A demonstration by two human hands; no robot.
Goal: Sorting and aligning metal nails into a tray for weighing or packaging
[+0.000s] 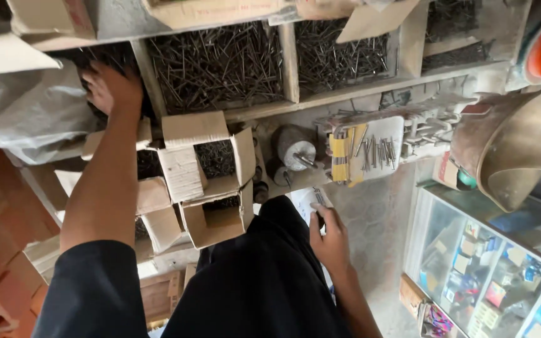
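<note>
Reaching into a wooden bin of dark nails [104, 62], the left hand [113, 87] has its fingers [95, 78] buried among them, so whether they are apart or closed cannot be told. Beside those fingers lie two more bins of nails [217, 66], and just below them three open cardboard boxes [211, 219]. The right hand [330, 241] pinches a white paper slip [308, 200] between closed fingers [322, 216]; beyond sits one brass pan [521, 150].

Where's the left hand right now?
In the head view, the left hand is at upper left, reaching into the leftmost wooden bin of nails, just above the open cardboard boxes.
</note>
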